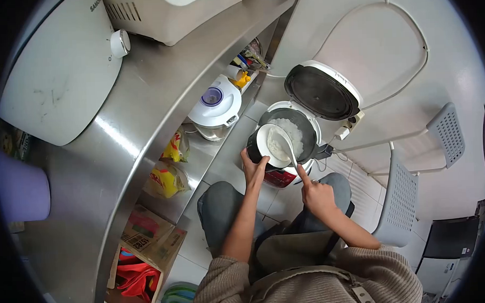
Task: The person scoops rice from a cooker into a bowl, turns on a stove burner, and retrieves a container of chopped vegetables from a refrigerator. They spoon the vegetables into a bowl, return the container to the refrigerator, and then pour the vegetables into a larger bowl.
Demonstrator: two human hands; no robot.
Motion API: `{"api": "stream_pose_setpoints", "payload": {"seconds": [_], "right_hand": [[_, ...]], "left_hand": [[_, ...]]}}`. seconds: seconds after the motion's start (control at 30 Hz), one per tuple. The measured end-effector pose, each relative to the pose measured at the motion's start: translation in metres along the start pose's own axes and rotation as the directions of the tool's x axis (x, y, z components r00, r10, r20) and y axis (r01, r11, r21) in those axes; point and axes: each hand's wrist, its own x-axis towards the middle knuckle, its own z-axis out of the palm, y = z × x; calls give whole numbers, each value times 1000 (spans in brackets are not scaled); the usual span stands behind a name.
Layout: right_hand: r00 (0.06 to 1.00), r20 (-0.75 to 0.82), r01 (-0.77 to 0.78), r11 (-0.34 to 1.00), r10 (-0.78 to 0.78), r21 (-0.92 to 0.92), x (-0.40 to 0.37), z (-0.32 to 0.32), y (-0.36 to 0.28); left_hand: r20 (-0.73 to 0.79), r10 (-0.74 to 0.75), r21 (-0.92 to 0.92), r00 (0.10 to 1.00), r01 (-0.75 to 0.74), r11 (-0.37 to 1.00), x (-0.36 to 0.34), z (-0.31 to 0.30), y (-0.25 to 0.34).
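My left hand point(254, 167) grips a bowl point(262, 143), dark outside and white inside, tilted over the near left side of an open rice cooker point(280, 178). White rice lies in the bowl. My right hand point(317, 197) is closed on the handle of a white rice spoon point(288, 143), index finger stretched along it. The spoon's head rests over the bowl, at the rice there. Behind the bowl, more cooked rice point(293, 131) sits in the grey inner pot point(308, 146). The cooker's lid point(323, 90) stands raised, its dark underside facing me.
A steel counter point(160, 82) runs along the left. On its lower shelf stand a white appliance with a purple cap point(213, 97) and yellow packets point(168, 178). A cardboard box point(149, 235) is below. A grey perforated chair point(399, 199) and a power strip point(353, 122) are on the right.
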Motion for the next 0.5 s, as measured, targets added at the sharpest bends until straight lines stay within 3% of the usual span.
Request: {"api": "stream_pose_setpoints", "payload": {"seconds": [0.17,0.23,0.33,0.5], "right_hand": [[1000,23,-22,997,21,68,-13,-26,13],[999,-24,-21,998,23,55,-11,-25,15],[994,-104,-18,1000,19,15,-2,-17,14],[993,-118,-5,997,15,79,8,-11,24]], "left_hand": [[3,-16,-32,1000,16,999,-2,-6,7],[4,-40,-129,999,40,991,-6,-6,17],[20,-9,-126,1000,11,992,-7,-9,12],[17,-16,-225,1000,20,974,-12,-15,20]]}}
